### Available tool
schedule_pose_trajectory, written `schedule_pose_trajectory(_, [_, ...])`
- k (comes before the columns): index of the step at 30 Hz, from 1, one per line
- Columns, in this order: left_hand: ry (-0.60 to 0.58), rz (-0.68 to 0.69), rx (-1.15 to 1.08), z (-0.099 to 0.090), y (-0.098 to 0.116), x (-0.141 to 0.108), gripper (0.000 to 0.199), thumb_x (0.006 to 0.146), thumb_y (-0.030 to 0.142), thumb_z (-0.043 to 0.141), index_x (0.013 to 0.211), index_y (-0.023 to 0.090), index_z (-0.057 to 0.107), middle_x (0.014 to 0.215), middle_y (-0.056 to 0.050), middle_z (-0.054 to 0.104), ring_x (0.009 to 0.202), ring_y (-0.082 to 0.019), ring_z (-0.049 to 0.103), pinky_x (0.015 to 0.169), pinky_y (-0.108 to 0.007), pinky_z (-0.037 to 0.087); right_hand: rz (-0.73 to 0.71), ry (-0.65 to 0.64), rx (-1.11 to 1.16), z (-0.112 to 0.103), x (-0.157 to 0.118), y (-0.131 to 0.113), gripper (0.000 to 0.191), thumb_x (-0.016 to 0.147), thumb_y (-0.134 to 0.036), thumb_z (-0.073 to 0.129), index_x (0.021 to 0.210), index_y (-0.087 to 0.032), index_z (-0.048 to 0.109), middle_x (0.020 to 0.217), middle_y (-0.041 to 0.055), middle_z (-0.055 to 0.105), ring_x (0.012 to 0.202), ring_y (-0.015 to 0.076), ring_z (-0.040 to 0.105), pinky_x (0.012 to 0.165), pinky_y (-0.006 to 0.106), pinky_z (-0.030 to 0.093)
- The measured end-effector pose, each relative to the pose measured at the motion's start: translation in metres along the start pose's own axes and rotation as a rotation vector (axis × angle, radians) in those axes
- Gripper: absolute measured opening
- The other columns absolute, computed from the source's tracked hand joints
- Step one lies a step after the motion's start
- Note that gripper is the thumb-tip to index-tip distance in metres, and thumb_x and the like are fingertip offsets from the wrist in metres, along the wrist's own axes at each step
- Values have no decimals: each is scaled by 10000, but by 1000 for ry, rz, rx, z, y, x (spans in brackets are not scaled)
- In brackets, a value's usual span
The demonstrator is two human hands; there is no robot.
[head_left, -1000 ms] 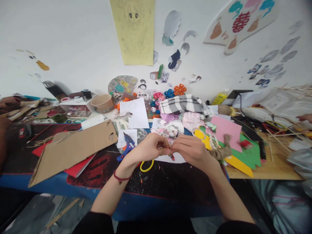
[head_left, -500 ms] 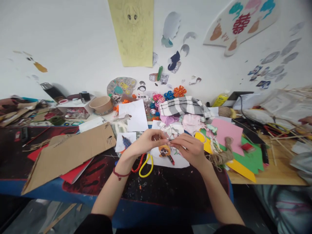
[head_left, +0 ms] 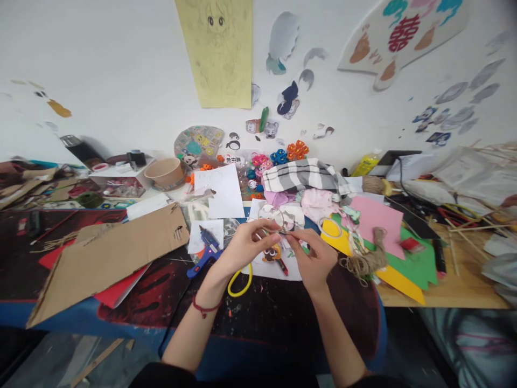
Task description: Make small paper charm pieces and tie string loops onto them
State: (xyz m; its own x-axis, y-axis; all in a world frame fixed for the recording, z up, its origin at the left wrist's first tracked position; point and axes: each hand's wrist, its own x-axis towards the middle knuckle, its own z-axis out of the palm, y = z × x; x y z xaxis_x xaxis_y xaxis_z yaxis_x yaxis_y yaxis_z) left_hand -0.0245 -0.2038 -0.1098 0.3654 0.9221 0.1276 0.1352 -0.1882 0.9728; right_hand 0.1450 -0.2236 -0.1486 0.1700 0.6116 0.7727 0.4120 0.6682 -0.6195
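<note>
My left hand (head_left: pixel 251 241), with a red cord bracelet at the wrist, pinches a thin ring-like item (head_left: pixel 278 216) above the middle of the table. The fingertips of my right hand (head_left: pixel 315 253) close on something small and thin at the ring's lower edge, too small to make out. Just below my fingers lies an orange-brown cartoon face (head_left: pixel 271 253) on white paper, beside a red and black pen (head_left: pixel 281 265). Under my left wrist shows a yellow scissor handle (head_left: pixel 240 280). A blue glue gun (head_left: pixel 207 252) rests left of my left hand.
Cardboard (head_left: pixel 117 258) covers the left side. At the right are a twine bundle (head_left: pixel 369 258), pink paper (head_left: pixel 377 221), green sheets (head_left: pixel 418 264) and a white ring (head_left: pixel 330 227). Checked cloth (head_left: pixel 302 175) and a round tan box (head_left: pixel 165 173) stand near the wall.
My left arm has shifted right, uncovering the glue gun and covering the red scissor handle. My right hand has moved slightly left and turned. The ring now shows more clearly between my fingers.
</note>
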Motion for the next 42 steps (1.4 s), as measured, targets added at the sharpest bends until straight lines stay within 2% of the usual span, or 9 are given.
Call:
schedule_pose_trajectory(6, [259, 6, -141, 26, -9, -8, 287, 783, 376, 736, 948, 147, 687, 863, -72, 705, 715, -153, 638, 643, -258, 515, 47, 32, -3, 10, -10, -6, 152, 816, -89, 687, 899, -211, 724, 812, 37, 726, 733, 184, 667, 684, 330, 538])
schedule_pose_trajectory(8, [299, 16, -177, 30, -11, -7, 251, 784, 367, 736, 901, 149, 693, 852, -66, 699, 709, -149, 630, 647, -258, 517, 61, 31, -15, 12, -13, -7, 140, 822, -97, 680, 897, -207, 723, 813, 40, 725, 744, 187, 669, 698, 336, 540])
schedule_pose_trajectory(14, [272, 30, -220, 26, -14, -2, 216, 773, 346, 749, 845, 149, 700, 816, -56, 687, 693, -142, 618, 667, -267, 511, 158, -99, -2, 3, -12, -9, 135, 862, -141, 643, 950, -199, 727, 887, 52, 735, 817, 188, 676, 780, 348, 536])
schedule_pose_trajectory(18, [270, 47, -175, 23, -10, -1, 224, 767, 358, 754, 820, 146, 703, 848, -57, 678, 703, -135, 603, 674, -264, 499, 248, -140, 27, -7, -3, -11, 114, 866, -196, 660, 960, -212, 723, 901, 34, 734, 799, 168, 674, 750, 311, 531])
schedule_pose_trajectory(23, [235, 60, -192, 21, -8, 2, 248, 737, 371, 783, 763, 144, 685, 794, -30, 646, 656, -112, 568, 623, -235, 469, 213, -203, 9, -9, 5, -16, 31, 852, -205, 677, 835, -196, 701, 781, 12, 704, 708, 148, 646, 675, 285, 509])
schedule_pose_trajectory(30, [147, 73, -232, 19, -12, 3, 248, 855, 387, 663, 811, 145, 697, 816, -34, 649, 701, -116, 577, 638, -223, 465, 200, -187, -6, -8, 5, -20, 62, 878, -206, 641, 849, -202, 695, 794, 17, 705, 715, 157, 646, 685, 304, 515])
schedule_pose_trajectory(37, [177, 63, -237, 22, -16, 2, 230, 804, 373, 720, 853, 149, 691, 857, -45, 665, 729, -131, 602, 666, -240, 483, 176, -217, -27, -7, 2, -18, 68, 878, -188, 636, 869, -196, 703, 796, 20, 704, 680, 138, 622, 665, 286, 510])
schedule_pose_trajectory(42, [132, 69, -214, 19, -13, 1, 265, 860, 398, 650, 815, 142, 701, 813, -41, 653, 686, -112, 549, 618, -222, 438, 178, -197, -43, -7, -2, -15, 68, 876, -199, 641, 881, -196, 709, 789, 18, 708, 676, 138, 618, 665, 286, 513])
